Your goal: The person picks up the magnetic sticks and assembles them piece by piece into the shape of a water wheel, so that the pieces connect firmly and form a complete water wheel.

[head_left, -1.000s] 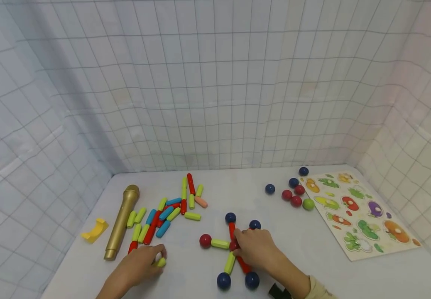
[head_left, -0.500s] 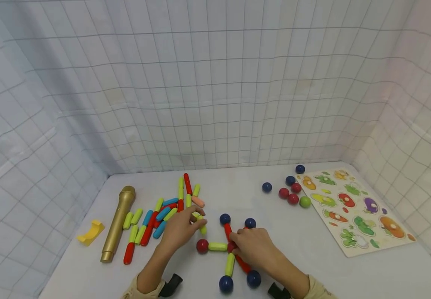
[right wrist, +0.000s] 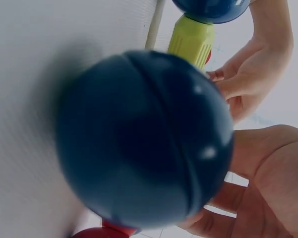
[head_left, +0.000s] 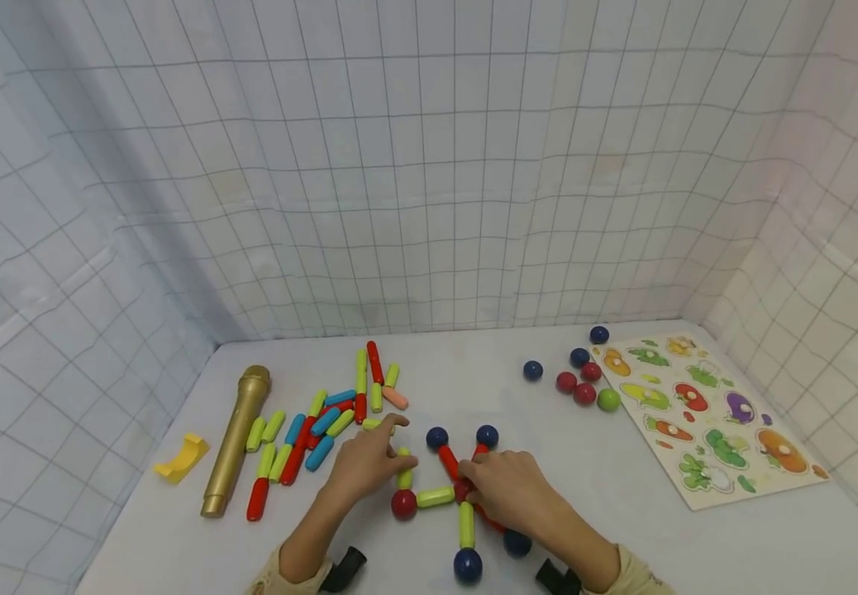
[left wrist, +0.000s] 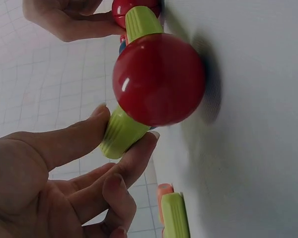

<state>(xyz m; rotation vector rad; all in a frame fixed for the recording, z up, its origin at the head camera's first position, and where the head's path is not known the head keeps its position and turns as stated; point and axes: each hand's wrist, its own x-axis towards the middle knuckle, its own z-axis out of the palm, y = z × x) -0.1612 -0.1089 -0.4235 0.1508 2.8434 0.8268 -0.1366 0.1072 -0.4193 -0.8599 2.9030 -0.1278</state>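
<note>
My left hand point(head_left: 362, 463) pinches a short green rod point(head_left: 404, 477) between thumb and finger, its end against a red ball point(head_left: 403, 504). In the left wrist view the pinched rod point(left wrist: 121, 135) meets the red ball point(left wrist: 159, 79). Another green rod point(head_left: 436, 497) joins that ball to a central red ball point(head_left: 462, 492), which my right hand point(head_left: 507, 492) grips, partly covering it. Red and green rods spread from the centre to blue balls, among them one at the front point(head_left: 468, 566). A blue ball point(right wrist: 144, 139) hides part of my right hand's grip in the right wrist view.
Loose green, red and blue rods point(head_left: 317, 430) lie to the left, beside a gold microphone point(head_left: 235, 442) and a yellow piece point(head_left: 182, 459). Several loose balls point(head_left: 584, 393) sit at the right near a vegetable puzzle board point(head_left: 707, 413). White checked cloth walls point(head_left: 429, 182) surround the table.
My left hand has carried the green rod rightward from the left side to the red ball. The ball-and-rod structure has turned slightly while my right hand keeps holding its centre.
</note>
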